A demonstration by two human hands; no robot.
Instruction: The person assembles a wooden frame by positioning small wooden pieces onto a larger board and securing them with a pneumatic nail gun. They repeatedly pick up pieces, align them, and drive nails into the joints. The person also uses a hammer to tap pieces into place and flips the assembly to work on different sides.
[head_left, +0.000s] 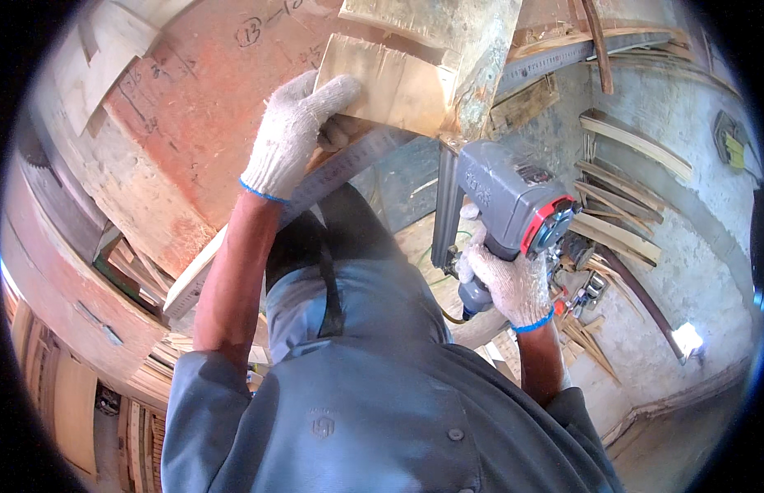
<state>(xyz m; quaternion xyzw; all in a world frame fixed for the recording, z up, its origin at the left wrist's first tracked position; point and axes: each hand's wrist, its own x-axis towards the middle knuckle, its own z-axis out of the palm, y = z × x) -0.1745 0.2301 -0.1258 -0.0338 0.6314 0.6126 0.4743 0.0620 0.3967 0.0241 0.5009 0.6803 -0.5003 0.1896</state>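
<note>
My left hand (290, 131), in a white knit glove with a blue cuff, grips the left edge of a short wooden board (390, 86). The thumb lies on the board's face, and the other fingers curl beneath it. A grey nail gun (507, 193) with a red ring at its cap is held by my gloved right hand (513, 283), wrapped round the handle. Its nose end is close to the board's right edge, beside an upright worn wooden piece (483, 78). Whether the nose touches the wood I cannot tell.
A reddish wooden worktop (177, 123) with pencilled marks spreads to the left, edged by a perforated metal strip (349, 160). Wood strips (637, 144) sit along the pale wall at right. Scrap wood (591, 345) and small tools lie on the floor. Stacked boards (70, 403) stand at lower left.
</note>
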